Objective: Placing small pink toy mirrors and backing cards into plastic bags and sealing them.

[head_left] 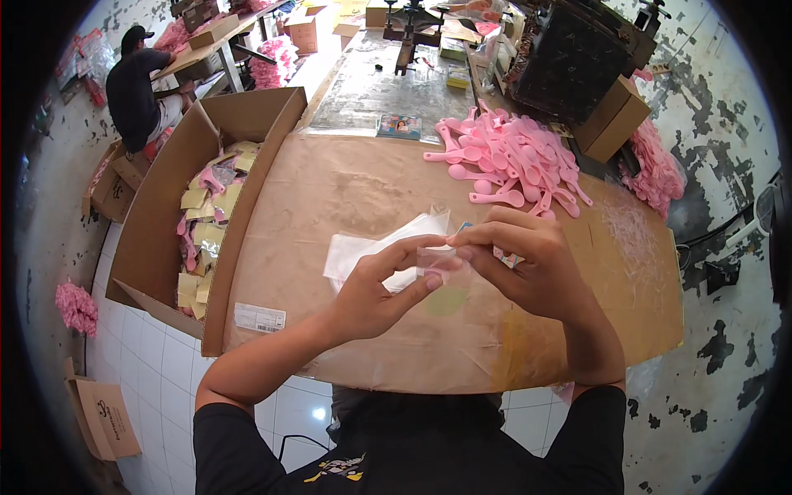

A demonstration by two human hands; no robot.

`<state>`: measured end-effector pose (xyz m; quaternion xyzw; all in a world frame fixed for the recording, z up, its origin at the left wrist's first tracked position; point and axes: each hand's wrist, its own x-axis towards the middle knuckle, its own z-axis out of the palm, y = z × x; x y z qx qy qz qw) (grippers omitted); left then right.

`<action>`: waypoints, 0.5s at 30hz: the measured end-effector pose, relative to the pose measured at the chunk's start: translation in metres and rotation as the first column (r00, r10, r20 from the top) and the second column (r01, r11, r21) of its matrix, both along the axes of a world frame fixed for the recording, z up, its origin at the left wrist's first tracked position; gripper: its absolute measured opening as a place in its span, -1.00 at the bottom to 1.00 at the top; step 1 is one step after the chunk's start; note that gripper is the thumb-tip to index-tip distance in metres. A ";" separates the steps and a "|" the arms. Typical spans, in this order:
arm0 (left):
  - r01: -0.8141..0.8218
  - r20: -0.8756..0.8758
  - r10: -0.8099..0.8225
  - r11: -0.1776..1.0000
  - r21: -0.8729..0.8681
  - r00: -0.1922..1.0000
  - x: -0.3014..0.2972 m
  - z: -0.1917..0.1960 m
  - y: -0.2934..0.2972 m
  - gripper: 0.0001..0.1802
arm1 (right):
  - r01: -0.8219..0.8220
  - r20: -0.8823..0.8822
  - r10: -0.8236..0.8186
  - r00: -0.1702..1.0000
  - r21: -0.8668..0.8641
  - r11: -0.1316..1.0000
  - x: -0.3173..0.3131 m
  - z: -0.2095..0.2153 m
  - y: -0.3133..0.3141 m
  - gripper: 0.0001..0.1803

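Clear plastic bag (440, 259), one, small, thin: held between both hands above the near middle of the cardboard-covered table (276, 186).
Left hand (375, 287): film gripped between thumb and forefinger, remaining fingers curled.
Right hand (525, 257): thumb and fingertips pinched at the bag's upper right edge.
Stack of white translucent bags (346, 253): lying just beyond the left hand.
Pink spoons (516, 157): heaped at far right.
Handling note: a light pinch is advised, as such film probably creases and clings; layers are best parted by a fingertip rub at the edge, with the left grip kept steady.
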<state>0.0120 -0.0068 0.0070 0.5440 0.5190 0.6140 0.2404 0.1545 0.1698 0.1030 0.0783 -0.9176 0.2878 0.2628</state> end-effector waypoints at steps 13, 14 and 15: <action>-0.076 -0.016 0.076 0.997 -0.016 0.997 0.002 -0.010 -0.005 -0.50 | 0.214 -0.275 -0.070 0.959 0.538 0.815 -0.017 -0.033 -0.015 -0.73; -0.106 -0.107 0.099 0.992 -0.061 0.989 0.002 -0.012 -0.006 -0.47 | 0.216 -0.276 -0.073 0.959 0.537 0.816 -0.017 -0.035 -0.014 -0.73; -0.141 -0.198 0.119 0.985 -0.102 0.973 0.001 -0.014 -0.007 -0.44 | 0.220 -0.264 -0.067 0.962 0.609 0.762 -0.018 -0.038 -0.013 -0.73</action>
